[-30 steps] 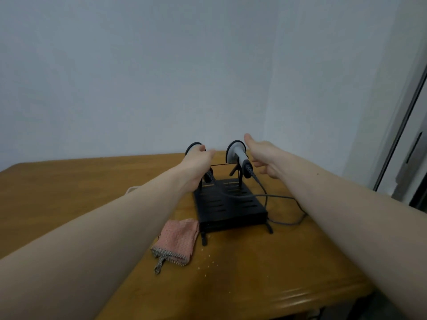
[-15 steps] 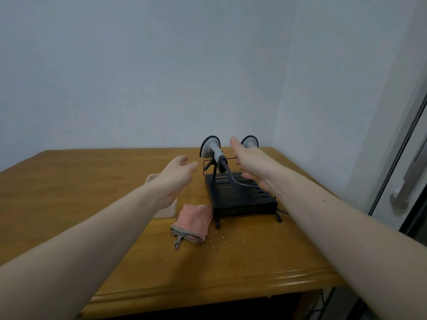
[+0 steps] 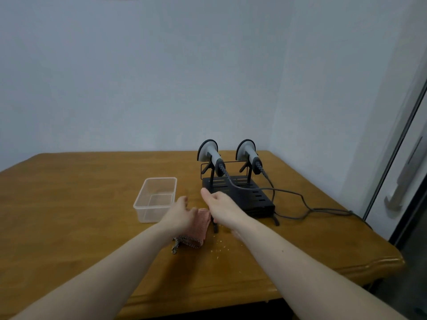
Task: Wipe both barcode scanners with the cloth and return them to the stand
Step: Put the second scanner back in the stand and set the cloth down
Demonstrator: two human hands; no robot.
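The stand (image 3: 240, 197) sits on the bench (image 3: 69, 204) toward its far right corner. Two scanners (image 3: 211, 155) (image 3: 248, 154) rest side by side at the stand's rear. The cloth (image 3: 199, 226) lies at the stand's front left. The container (image 3: 156, 198) sits left of the stand.

1. You've got two barcode scanners: left scanner (image 3: 210, 154) and right scanner (image 3: 249, 153).
2. One black stand (image 3: 245, 195).
3. One pink cloth (image 3: 200, 225).
4. One clear plastic container (image 3: 156, 198).
5. One wooden counter (image 3: 80, 204).
6. Two hands: left hand (image 3: 179, 214), right hand (image 3: 220, 205).
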